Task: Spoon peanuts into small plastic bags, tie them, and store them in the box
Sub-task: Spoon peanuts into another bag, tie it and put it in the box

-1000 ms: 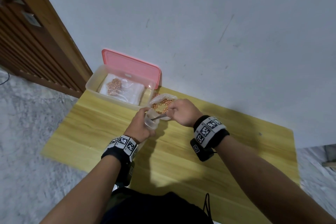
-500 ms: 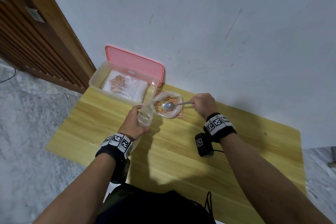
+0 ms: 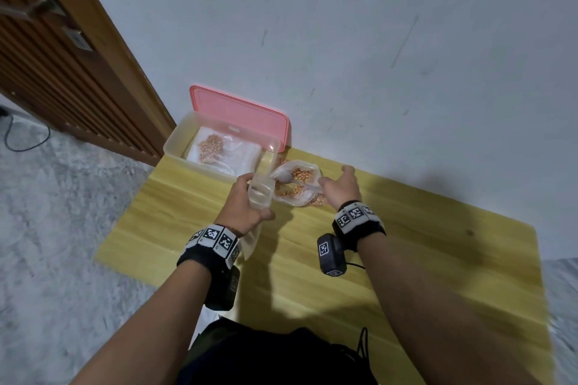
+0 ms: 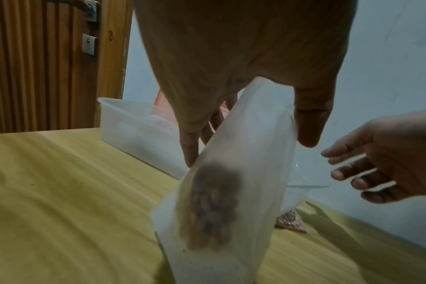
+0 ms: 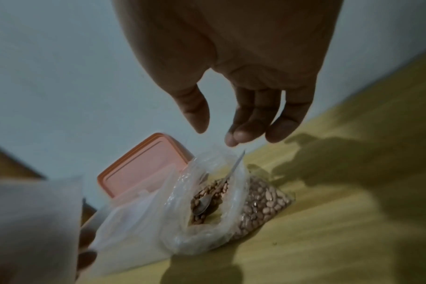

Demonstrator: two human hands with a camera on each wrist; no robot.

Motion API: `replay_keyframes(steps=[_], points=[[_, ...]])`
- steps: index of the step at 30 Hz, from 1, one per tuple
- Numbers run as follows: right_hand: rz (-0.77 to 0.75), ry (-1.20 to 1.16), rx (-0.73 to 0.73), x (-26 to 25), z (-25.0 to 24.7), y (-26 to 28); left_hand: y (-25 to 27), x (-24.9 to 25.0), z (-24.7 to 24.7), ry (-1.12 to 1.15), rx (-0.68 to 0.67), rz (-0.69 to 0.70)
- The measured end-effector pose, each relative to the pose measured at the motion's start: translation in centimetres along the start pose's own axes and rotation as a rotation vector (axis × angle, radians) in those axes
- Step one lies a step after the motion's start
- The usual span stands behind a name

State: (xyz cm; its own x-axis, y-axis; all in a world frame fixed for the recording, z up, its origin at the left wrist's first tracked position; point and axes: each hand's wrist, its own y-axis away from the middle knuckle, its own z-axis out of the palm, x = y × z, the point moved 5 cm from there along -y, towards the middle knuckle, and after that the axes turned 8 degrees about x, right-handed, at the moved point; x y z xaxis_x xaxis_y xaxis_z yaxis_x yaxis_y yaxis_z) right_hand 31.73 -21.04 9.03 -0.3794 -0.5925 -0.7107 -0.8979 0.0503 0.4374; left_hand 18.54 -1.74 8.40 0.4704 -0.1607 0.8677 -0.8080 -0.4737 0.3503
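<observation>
My left hand (image 3: 242, 206) grips a small clear plastic bag (image 4: 231, 192) by its open mouth; a clump of peanuts (image 4: 212, 209) sits low inside it. To its right lies a large clear bag of peanuts (image 3: 297, 183) on the yellow table (image 3: 406, 259), with a metal spoon (image 5: 207, 201) resting inside, bowl down among the nuts. My right hand (image 5: 238, 123) hovers open just above the spoon's handle, holding nothing. The clear storage box (image 3: 181, 141) stands at the table's far left corner with a filled bag (image 3: 215, 147) inside.
The box's pink lid (image 3: 244, 116) leans against the grey wall (image 3: 344, 40) behind the box. A brown wooden door (image 3: 62, 56) is at the left. Grey floor (image 3: 47, 228) lies left of the table. The table's right half is bare wood.
My right hand carried the spoon from the small bag to the large peanut bag, let it go there and drew back slightly. The left hand kept its hold on the small bag.
</observation>
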Motion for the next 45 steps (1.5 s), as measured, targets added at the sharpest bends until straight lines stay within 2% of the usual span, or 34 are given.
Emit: replay_keyframes(steps=[2,3,5,7,9,12,15,17,19,23,30,36,41,45], points=[[-0.167,0.089,-0.003,-1.7,-0.4,2.0,-0.2,0.7,0.1,-0.005,0.004,0.010],[-0.254,0.110,-0.052,-2.5,-0.1,2.9,-0.3,1.0,0.2,-0.008,0.005,0.012],[-0.379,0.102,-0.237,-3.5,1.1,4.9,-0.4,1.3,0.4,-0.031,-0.007,0.022],[-0.417,0.074,-0.409,-4.2,2.2,6.9,-0.3,1.7,0.5,-0.048,-0.004,0.041],[-0.430,0.059,-0.466,-4.5,3.0,8.2,-0.8,1.4,0.4,-0.006,0.017,0.047],[-0.435,0.056,-0.388,-4.8,3.7,8.8,-1.2,1.1,0.2,-0.047,0.028,0.093],[-0.442,0.016,-0.234,-5.2,3.1,8.5,-0.3,2.1,-0.4,0.000,-0.053,0.096],[-0.416,-0.083,-0.168,-5.4,2.6,8.3,0.1,2.8,-1.3,0.033,-0.105,0.084],[-0.342,-0.200,-0.132,-5.4,2.2,7.8,0.0,3.7,-2.9,0.085,-0.098,0.122],[-0.255,-0.346,-0.138,-6.1,2.0,8.0,-1.1,4.6,-5.7,0.215,-0.058,0.151],[-0.346,-0.469,-0.134,-8.4,2.7,9.7,-2.0,7.0,-8.5,0.242,-0.130,0.250],[-0.328,-0.552,-0.115,-9.8,3.7,11.8,-2.6,7.4,-11.0,0.293,-0.126,0.267],[-0.311,-0.635,-0.051,-11.4,4.3,13.3,-2.0,7.7,-11.3,0.364,-0.244,0.277],[-0.348,-0.592,-0.054,-12.5,5.6,14.4,-1.7,8.6,-11.9,0.375,-0.218,0.299]])
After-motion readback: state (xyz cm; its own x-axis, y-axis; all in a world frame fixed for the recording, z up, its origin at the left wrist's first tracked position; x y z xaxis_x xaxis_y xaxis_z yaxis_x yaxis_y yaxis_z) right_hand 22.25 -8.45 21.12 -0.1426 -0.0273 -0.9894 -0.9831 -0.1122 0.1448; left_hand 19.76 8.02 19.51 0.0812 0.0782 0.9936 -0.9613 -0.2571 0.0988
